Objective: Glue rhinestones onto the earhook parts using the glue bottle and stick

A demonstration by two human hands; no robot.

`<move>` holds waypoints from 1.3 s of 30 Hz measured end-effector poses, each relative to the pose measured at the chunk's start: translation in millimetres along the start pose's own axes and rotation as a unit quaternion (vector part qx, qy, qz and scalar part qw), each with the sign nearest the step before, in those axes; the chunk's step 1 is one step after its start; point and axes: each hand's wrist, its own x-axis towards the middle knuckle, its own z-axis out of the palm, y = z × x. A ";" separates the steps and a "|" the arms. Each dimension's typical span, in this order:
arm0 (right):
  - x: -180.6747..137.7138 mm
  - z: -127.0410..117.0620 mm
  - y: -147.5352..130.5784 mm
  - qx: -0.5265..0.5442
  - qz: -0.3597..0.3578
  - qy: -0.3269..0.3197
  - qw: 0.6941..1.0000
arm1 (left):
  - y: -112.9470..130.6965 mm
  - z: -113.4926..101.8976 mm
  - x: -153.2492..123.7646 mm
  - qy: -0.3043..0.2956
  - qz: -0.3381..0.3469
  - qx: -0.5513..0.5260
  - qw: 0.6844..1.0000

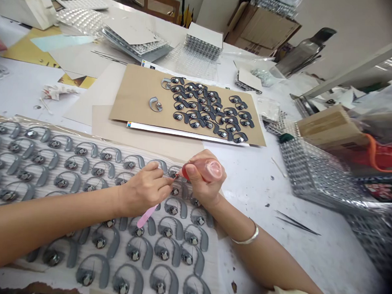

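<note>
My left hand [148,188] is closed on a slim pink flat-ended tool [146,217]; its working end is mostly hidden by the fingers. Wrapped around a small reddish translucent squeeze bottle [211,169] is my right hand [203,188], which tilts it so the nozzle points left. Nozzle and left fingertips meet over one grey ear-hook earphone shell [175,171] near the top right of the sheet; whether they touch it I cannot tell. Rows of similar grey ear-hook shells [167,225], each with a round metallic part, lie on a white foam sheet [211,261] beneath both hands.
Behind the sheet, a brown cardboard [133,91] carries many dark ear-hook shells [200,100]. Black tweezers [298,223] lie at right, beside stacked clear plastic trays [311,168]. Further back are more trays [135,40] and a cardboard box [261,31].
</note>
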 end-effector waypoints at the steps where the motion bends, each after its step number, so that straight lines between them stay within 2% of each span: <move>1: -0.2 0.0 0.4 -0.003 0.001 0.001 1.000 | -0.2 0.2 -0.1 -0.001 0.000 -0.001 1.000; 5: -1.0 0.0 2.3 -0.005 0.008 0.001 1.000 | -0.3 -0.1 0.6 0.007 0.001 0.000 1.000; 12: -3.3 -2.5 7.6 0.000 0.019 0.043 0.999 | 0.2 -0.6 1.3 0.016 -0.001 -0.006 1.000; 21: -2.1 -0.7 3.8 0.014 0.031 0.010 0.999 | -0.5 0.2 -0.7 0.008 -0.001 -0.009 1.000; 39: -3.9 -2.2 5.4 0.003 0.002 0.011 1.000 | -0.3 0.6 0.9 0.018 -0.002 -0.003 1.000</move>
